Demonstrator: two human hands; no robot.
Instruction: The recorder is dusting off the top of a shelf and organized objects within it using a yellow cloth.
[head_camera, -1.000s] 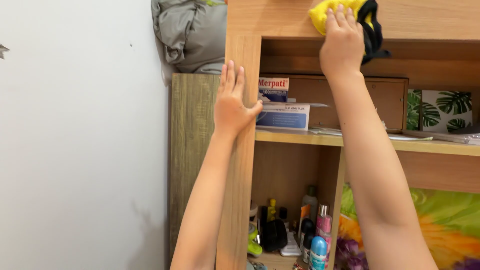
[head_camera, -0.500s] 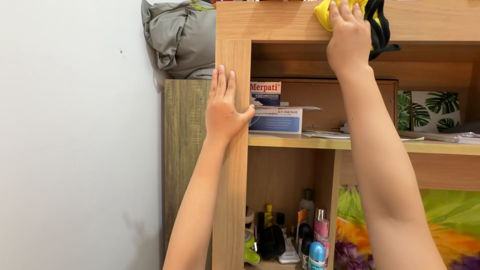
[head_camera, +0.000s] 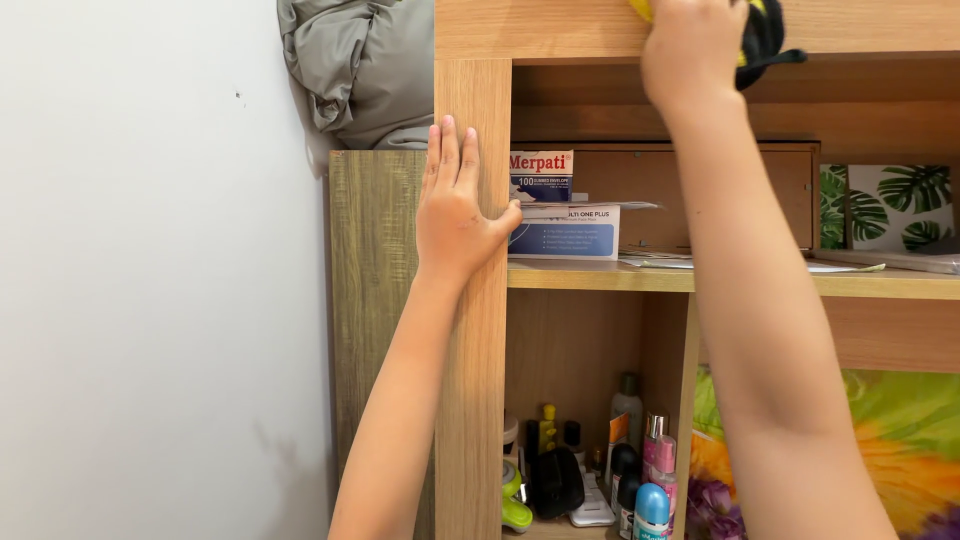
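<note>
Left hand (head_camera: 455, 205): fingers together, laid flat on the front edge of the wooden shelf unit (head_camera: 470, 400), clamped on nothing.
Right hand (head_camera: 692, 45): pressed over a yellow and black cloth (head_camera: 762, 35) on the unit's top board, near its upper edge; cloth partly hidden.
Risk: the cloth may slide off the board's edge if pressure eases; a stretched reach could nudge the stacked boxes (head_camera: 560, 215).
Materials: smooth wood-grain laminate, soft crumpled cloth, stiff cardboard boxes, glossy plastic bottles (head_camera: 640, 470) below.
</note>
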